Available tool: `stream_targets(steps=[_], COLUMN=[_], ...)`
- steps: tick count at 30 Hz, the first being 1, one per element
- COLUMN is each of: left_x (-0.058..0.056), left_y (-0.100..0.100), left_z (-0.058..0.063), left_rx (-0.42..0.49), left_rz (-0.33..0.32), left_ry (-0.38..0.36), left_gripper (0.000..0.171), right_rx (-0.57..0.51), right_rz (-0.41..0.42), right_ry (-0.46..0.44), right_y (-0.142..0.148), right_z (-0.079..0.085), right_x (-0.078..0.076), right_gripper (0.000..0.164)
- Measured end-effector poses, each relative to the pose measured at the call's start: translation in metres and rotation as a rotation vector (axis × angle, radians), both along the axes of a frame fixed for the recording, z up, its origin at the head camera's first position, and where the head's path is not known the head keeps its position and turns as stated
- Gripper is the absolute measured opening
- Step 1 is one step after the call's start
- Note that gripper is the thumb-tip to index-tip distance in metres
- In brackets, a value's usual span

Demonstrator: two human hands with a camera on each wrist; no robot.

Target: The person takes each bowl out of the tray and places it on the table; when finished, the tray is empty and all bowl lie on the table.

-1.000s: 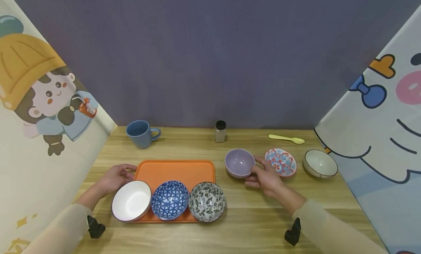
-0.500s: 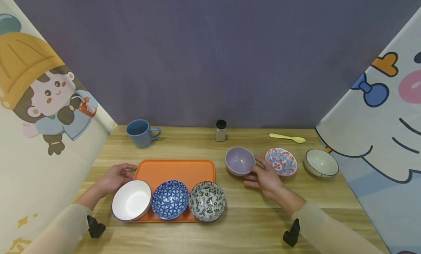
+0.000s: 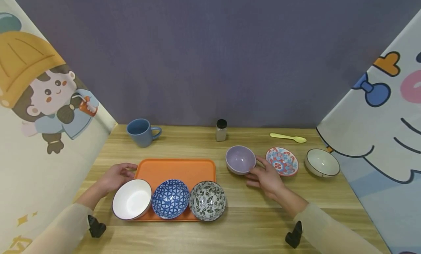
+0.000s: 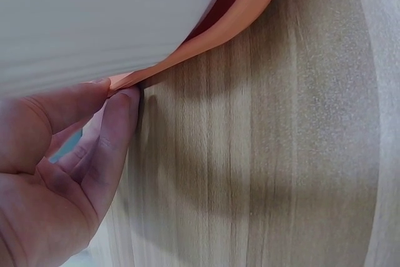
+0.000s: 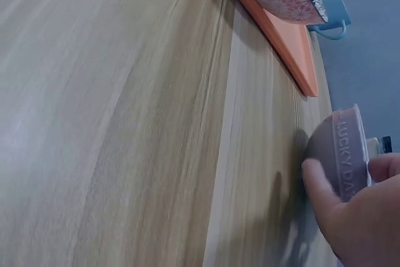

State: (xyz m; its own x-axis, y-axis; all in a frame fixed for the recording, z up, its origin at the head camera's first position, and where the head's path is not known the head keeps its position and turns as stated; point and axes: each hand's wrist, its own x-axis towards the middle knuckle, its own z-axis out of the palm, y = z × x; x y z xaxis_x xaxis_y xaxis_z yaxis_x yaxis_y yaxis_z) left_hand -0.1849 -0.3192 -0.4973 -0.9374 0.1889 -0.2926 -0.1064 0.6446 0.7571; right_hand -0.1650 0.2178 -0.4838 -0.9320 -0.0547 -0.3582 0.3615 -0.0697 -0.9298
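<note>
In the head view, my left hand (image 3: 116, 179) is at the left edge of an orange tray (image 3: 177, 169). The left wrist view shows its thumb and a finger pinching the tray's rim (image 4: 181, 55). My right hand (image 3: 267, 179) holds a small purple bowl (image 3: 241, 159) by its right side; raised "LUCKY DAY" lettering shows on the bowl's wall (image 5: 340, 151) in the right wrist view. Along the tray's front stand a white bowl (image 3: 132, 200), a blue triangle-patterned bowl (image 3: 170, 199) and a black-and-white leaf-patterned bowl (image 3: 207, 201), the outer two overhanging its edge.
A blue mug (image 3: 140, 133) stands at the back left, and a black-capped jar (image 3: 221, 131) at the back middle. On the right are a red-and-blue patterned dish (image 3: 282, 162), a pale bowl (image 3: 322, 162) and a yellow spoon (image 3: 288, 137). A grey wall (image 3: 210, 64) closes the back.
The purple bowl has shifted slightly toward the back wall with my right hand on it. My left hand stays at the tray's edge; the whole view has moved a little.
</note>
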Motion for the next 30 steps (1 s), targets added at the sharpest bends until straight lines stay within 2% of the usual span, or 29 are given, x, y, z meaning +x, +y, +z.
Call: stream_targets(steps=[3, 9, 16, 19, 23, 30], left_x=[0.000, 0.001, 0.000, -0.001, -0.003, -0.002], left_y=[0.000, 0.001, 0.000, 0.000, 0.000, 0.001], left_z=[0.000, -0.001, -0.001, 0.000, 0.001, 0.001], left_rx=[0.005, 0.020, 0.005, -0.005, 0.007, 0.019], left_rz=[-0.002, -0.013, -0.008, -0.002, 0.003, 0.003], left_ry=[0.008, 0.022, 0.023, 0.020, 0.019, -0.001], left_gripper=[0.046, 0.046, 0.046, 0.045, 0.045, 0.046], right_rx=[0.054, 0.112, 0.255, 0.310, 0.341, 0.245], right_rz=[0.040, 0.064, 0.100, 0.158, 0.251, 0.455], right_ry=[0.034, 0.066, 0.151, 0.208, 0.270, 0.309], right_y=[0.003, 0.012, 0.020, 0.023, 0.022, 0.007], right_z=[0.002, 0.009, 0.030, 0.038, 0.039, 0.027], right_x=[0.001, 0.004, 0.013, 0.018, 0.026, 0.036], right_gripper=[0.069, 0.068, 0.067, 0.065, 0.065, 0.068])
